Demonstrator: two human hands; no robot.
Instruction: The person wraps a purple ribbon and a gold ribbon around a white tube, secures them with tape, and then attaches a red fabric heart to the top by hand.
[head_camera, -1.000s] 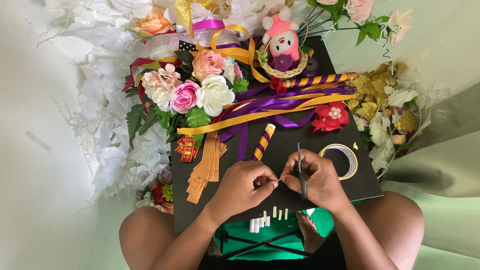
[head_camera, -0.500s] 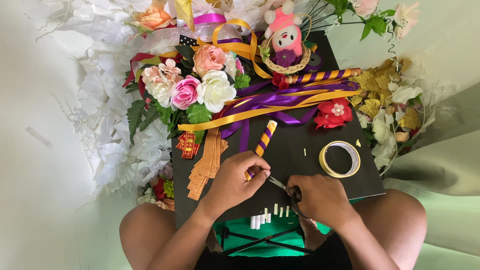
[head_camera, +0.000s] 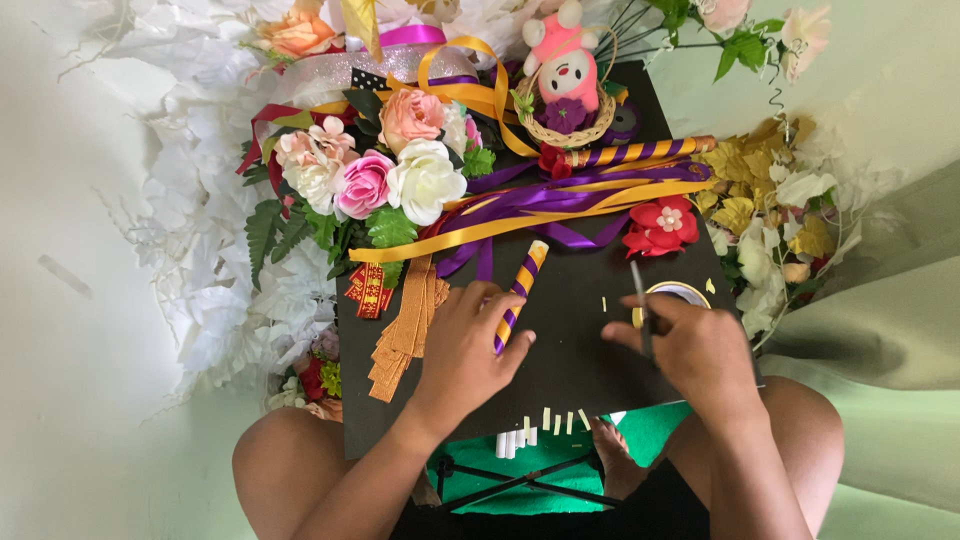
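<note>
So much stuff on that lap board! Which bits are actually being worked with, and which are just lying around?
In use:
left hand gripping the purple-and-gold striped stick
right hand holding a thin dark tool
black board as work surface

Lying about:
tape roll
flower bunch
loose ribbons
plush toy in basket
orange strips
red flower

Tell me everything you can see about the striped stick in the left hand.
The striped stick is a slim rod wrapped in spiralling purple and yellow-orange bands, seemingly ribbon, with a pale tip. It lies slanted over the black board, tip pointing away from the person. The left hand grips its lower end, hiding that part.
</note>
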